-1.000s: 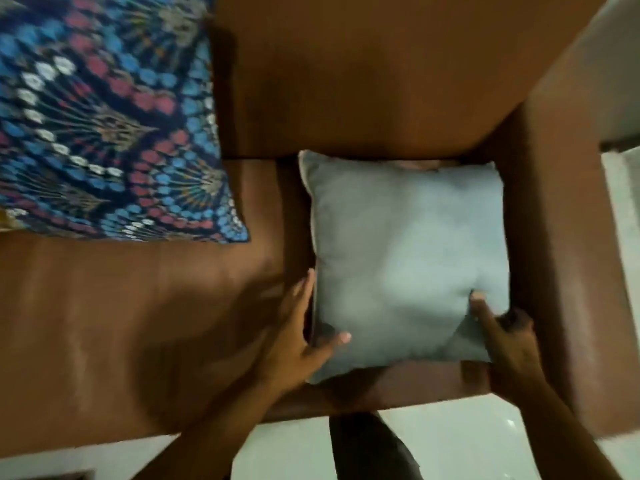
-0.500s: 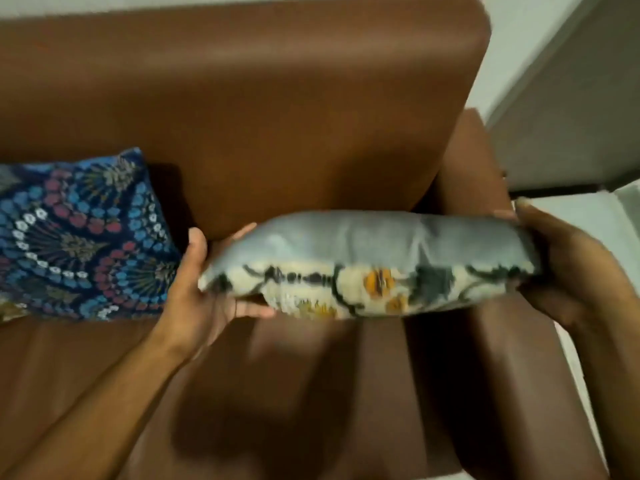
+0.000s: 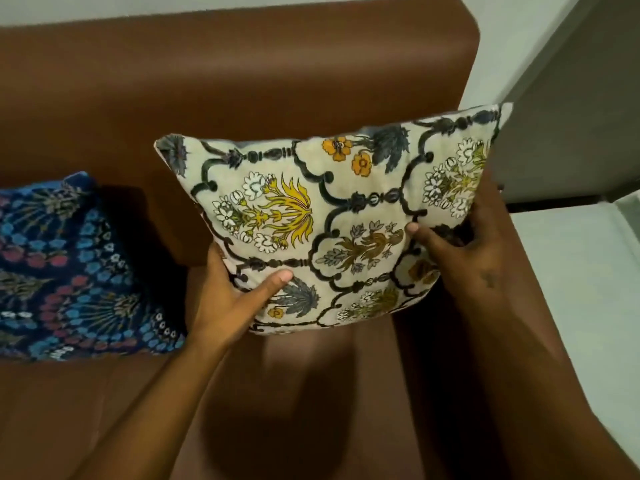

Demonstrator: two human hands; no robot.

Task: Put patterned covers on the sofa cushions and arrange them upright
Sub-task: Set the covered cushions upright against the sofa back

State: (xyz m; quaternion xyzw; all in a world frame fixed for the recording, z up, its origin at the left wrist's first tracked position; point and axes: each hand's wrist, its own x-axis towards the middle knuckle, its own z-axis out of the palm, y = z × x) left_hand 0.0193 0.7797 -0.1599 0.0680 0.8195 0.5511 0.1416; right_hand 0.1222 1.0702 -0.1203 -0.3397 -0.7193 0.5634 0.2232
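Observation:
A cream cushion with a floral cover, printed with yellow, orange and grey flowers, is held in the air in front of the sofa's backrest, its patterned face turned toward me. My left hand grips its lower left corner, thumb on the front. Its lower right edge is gripped by my right hand. A dark blue cushion with a peacock-feather pattern leans against the backrest at the left.
The brown leather sofa fills the view, its seat below the cushion and its right armrest under my right forearm. A pale floor and a grey wall lie to the right.
The cushion lay flat on the seat with its plain grey side up. Both hands lifted it and turned it over, and now the floral face is toward me.

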